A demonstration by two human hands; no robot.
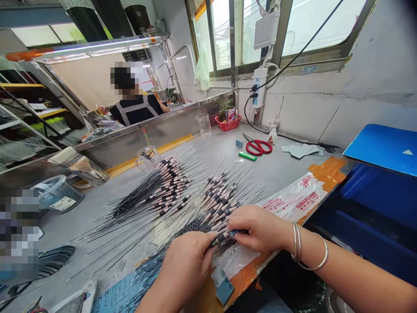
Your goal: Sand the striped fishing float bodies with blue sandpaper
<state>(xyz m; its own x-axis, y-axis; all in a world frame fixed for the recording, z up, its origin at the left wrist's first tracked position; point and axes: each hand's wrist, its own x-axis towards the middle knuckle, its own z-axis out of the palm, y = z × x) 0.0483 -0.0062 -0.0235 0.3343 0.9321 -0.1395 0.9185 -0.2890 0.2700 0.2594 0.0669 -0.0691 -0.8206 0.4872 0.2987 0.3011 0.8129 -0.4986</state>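
Observation:
Two fans of thin fishing floats with black-and-pink bodies and long dark stems lie on the grey bench: a far pile (163, 184) and a near pile (218, 200). My left hand (187, 265) is closed at the near edge, pinching one float (223, 237) by its body. My right hand (259, 228), with silver bangles on the wrist, is closed on the same float from the right, fingertips meeting the left hand's. Both hands rest over a clear printed plastic bag (293, 200).
Red-handled scissors (259, 147), a green lighter (247, 156), a glass cup (204, 125) and a red basket (228, 123) stand at the back. A glass mug (148, 158) and plastic tubs (58, 193) sit left. Blue bins (381, 191) are right. Another person (133, 104) sits beyond the partition.

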